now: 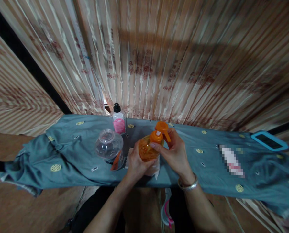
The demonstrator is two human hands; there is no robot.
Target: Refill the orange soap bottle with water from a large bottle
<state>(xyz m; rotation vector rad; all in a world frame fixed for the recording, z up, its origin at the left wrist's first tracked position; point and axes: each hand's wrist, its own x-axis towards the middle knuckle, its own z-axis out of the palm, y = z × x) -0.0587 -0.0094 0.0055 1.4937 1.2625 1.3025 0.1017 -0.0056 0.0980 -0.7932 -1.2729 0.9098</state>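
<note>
Left of centre, low in the frame, a clear plastic jar (pixel 107 149) stands in front of a black-capped bottle (pixel 119 123) with a pink label. At lower centre, the left hand (pixel 136 161) grips the body of an orange bottle (pixel 146 151); beside it, the right hand (pixel 175 151) grasps its top, lid raised. Far right lies a blue-rimmed object (pixel 270 141).

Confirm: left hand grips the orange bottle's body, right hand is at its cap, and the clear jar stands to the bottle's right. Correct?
Wrong side: the head view shows the clear jar standing to the left of the orange bottle. The rest holds.
</note>
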